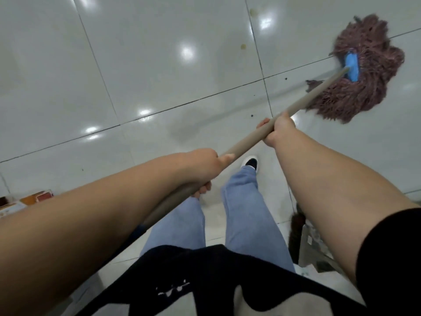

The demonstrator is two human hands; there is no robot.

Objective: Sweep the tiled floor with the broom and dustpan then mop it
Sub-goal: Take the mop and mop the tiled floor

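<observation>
Two hands grip the mop handle (239,142): left hand (202,166) near the body, right hand (279,131) farther down. The mop head (364,69) rests on the tiled floor (136,65) ahead-right. Wet glossy tiles could make a shoe (250,163) slip.

Under you lay a floor (148,65) of large, glossy pale tiles, split by thin dark grout lines (182,103) that ran diagonally across your view. Ceiling lights showed on it as soft white glare spots (186,52). A few yellowish stains (243,47) and small dark specks (251,115) marked the tiles ahead of you. At your far left edge sat some orange and reddish boxes (34,198), too blurred to identify.
</observation>
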